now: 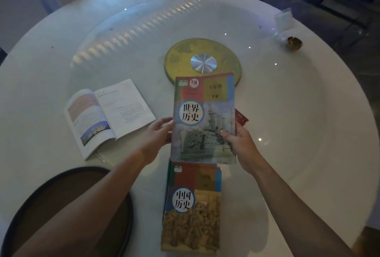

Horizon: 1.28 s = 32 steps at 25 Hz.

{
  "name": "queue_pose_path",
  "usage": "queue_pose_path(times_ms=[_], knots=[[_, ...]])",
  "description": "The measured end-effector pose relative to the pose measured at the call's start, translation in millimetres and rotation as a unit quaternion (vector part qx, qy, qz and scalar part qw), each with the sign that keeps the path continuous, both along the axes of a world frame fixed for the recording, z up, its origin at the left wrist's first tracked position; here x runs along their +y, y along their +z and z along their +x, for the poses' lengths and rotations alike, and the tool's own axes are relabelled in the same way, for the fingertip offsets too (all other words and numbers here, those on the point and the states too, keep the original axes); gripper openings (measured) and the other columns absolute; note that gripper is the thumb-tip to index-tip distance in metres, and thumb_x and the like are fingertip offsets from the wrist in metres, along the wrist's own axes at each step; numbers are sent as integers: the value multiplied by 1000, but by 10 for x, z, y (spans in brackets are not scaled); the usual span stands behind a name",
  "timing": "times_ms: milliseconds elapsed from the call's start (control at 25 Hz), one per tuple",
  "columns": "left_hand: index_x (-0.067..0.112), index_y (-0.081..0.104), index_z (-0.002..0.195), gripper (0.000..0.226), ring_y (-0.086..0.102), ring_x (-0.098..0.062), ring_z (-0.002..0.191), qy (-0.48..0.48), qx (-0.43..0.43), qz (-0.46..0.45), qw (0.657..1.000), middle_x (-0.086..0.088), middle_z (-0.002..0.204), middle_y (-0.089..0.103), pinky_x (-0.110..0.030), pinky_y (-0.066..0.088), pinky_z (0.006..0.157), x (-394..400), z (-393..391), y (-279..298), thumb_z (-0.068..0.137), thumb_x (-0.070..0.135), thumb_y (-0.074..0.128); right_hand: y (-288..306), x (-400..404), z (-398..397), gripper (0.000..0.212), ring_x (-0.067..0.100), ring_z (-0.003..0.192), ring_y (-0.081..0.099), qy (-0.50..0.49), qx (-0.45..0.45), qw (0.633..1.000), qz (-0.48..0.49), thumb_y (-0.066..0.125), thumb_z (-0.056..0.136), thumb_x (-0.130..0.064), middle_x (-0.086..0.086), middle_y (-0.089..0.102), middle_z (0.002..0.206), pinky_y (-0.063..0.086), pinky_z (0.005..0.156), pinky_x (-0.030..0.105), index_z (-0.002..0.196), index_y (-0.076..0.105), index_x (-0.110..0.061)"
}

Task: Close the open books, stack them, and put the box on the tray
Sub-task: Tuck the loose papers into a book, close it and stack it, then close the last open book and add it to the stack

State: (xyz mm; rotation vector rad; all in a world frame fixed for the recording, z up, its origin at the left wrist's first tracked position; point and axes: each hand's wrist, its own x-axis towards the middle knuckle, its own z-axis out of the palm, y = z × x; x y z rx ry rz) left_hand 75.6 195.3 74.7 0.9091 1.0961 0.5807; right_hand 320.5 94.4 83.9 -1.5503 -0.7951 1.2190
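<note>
A closed textbook with a warship on its cover [203, 119] is held above the table by both hands. My left hand [157, 135] grips its left edge and my right hand [239, 140] grips its right edge, thumb on the cover. Below it, near the table's front, lies a second closed book [192, 209] with a yellow-brown cover. An open book [109, 116] lies flat to the left. A small red box [241, 118] peeks out behind the held book's right edge. The dark round tray [61, 176] sits at the lower left, partly under my left forearm.
The round white table [308, 112] carries a glass turntable with a gold disc [202, 57] at its centre. A clear card stand [284, 20] and a small brass cup [295, 43] stand at the far right. Chairs ring the far edge.
</note>
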Motion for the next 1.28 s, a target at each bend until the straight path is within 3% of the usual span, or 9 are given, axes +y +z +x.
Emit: queue_pose_path(times_ms=[160, 360, 480, 560, 760, 880, 1000, 1120, 1280], knots=[[5, 62, 121, 24, 75, -26, 87, -33, 45, -8, 998, -20, 111, 74, -34, 61, 67, -483, -132, -213, 98, 11, 63, -336, -532, -200, 25, 28, 108, 74, -20, -28, 995, -97, 59, 103, -10, 4, 78, 113, 61, 91, 45, 120, 67, -26], [14, 65, 116, 19, 77, -20, 84, -53, 157, 7, 986, -9, 100, 77, -30, 62, 63, -1182, -278, -664, 96, 15, 65, -783, -1240, -549, 16, 17, 86, 78, -59, -80, 978, -185, 67, 98, -9, -4, 79, 96, 60, 59, 24, 104, 68, -23], [25, 67, 103, 11, 71, -3, 75, -69, 258, 70, 961, 8, 90, 73, -15, 54, 55, -1552, -364, -889, 93, 20, 69, -962, -1546, -695, 12, 17, 82, 75, -44, -134, 962, -234, 71, 94, -14, 1, 76, 96, 63, 68, 39, 103, 64, -18], [28, 73, 100, 13, 69, 5, 75, -88, 292, 111, 946, 16, 84, 73, -14, 53, 60, -1744, -420, -1003, 91, 19, 70, -1025, -1695, -788, 18, 15, 82, 71, -28, -193, 949, -247, 71, 93, -19, 0, 73, 95, 59, 68, 39, 106, 59, -18], [17, 76, 97, 13, 72, -4, 75, -132, 330, 167, 920, 8, 88, 79, -36, 61, 67, -1896, -552, -1148, 90, 17, 66, -1130, -1868, -949, 18, 24, 92, 66, 9, -273, 928, -254, 66, 97, -24, 3, 65, 105, 59, 80, 47, 111, 57, -18], [21, 75, 103, 16, 69, -6, 76, -166, 355, 183, 902, 6, 90, 76, -35, 60, 67, -1923, -605, -1174, 92, 23, 63, -1139, -1894, -981, 22, 25, 96, 63, 17, -312, 911, -270, 67, 96, -29, 3, 61, 110, 56, 78, 42, 113, 57, -18], [26, 70, 110, 20, 65, -12, 79, -172, 378, 210, 885, 5, 90, 60, -36, 58, 73, -2007, -653, -1225, 96, 32, 58, -1161, -1959, -986, 29, 28, 106, 61, 36, -377, 878, -293, 70, 95, -32, 5, 60, 114, 48, 75, 35, 117, 62, -15], [27, 73, 117, 27, 68, -14, 81, -149, 373, 182, 898, 5, 91, 62, -37, 59, 76, -2020, -657, -1221, 92, 32, 63, -1185, -1993, -970, 19, 29, 97, 65, 3, -312, 901, -300, 64, 99, -27, 7, 68, 105, 53, 79, 39, 109, 64, -11], [19, 79, 100, 23, 73, -15, 78, -121, 336, 104, 928, 3, 85, 78, -43, 62, 71, -1955, -607, -1174, 81, 21, 65, -1167, -1958, -991, 12, 31, 87, 66, -48, -272, 907, -319, 64, 97, -20, 8, 69, 93, 52, 74, 40, 99, 59, -9]])
